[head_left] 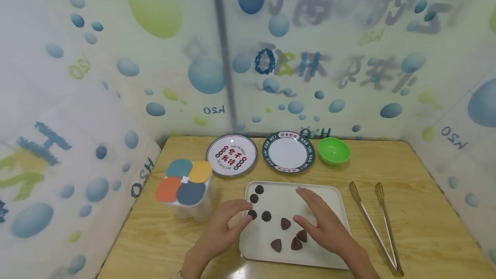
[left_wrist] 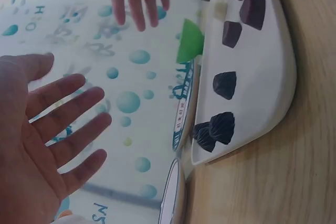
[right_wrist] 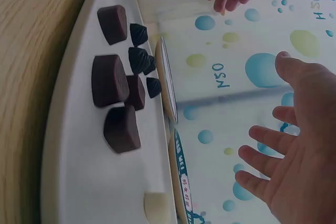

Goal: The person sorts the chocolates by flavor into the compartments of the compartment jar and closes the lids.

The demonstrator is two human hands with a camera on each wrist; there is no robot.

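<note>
On a white rectangular tray (head_left: 279, 197) lie several dark, round, fluted pieces like chocolates (head_left: 266, 216) on the left. Several brown, rounded-triangular pieces (head_left: 276, 245) are grouped nearer the front. Over the tray's left edge hovers my left hand (head_left: 218, 229), fingers extended and thumb apart, holding nothing. My right hand (head_left: 327, 223) is spread above the tray's right side, also holding nothing. A cream-coloured piece (right_wrist: 156, 206) on the tray appears in the wrist views; my right hand hides it in the head view.
Metal tongs with whisk-like ends (head_left: 389, 227) lie right of the tray. Behind it are two patterned plates (head_left: 248, 155) (head_left: 288, 152) and a green bowl (head_left: 334, 150). A white container with four coloured lids (head_left: 191, 195) stands on the left. Patterned curtains (head_left: 174, 76) enclose the wooden table (head_left: 139, 244).
</note>
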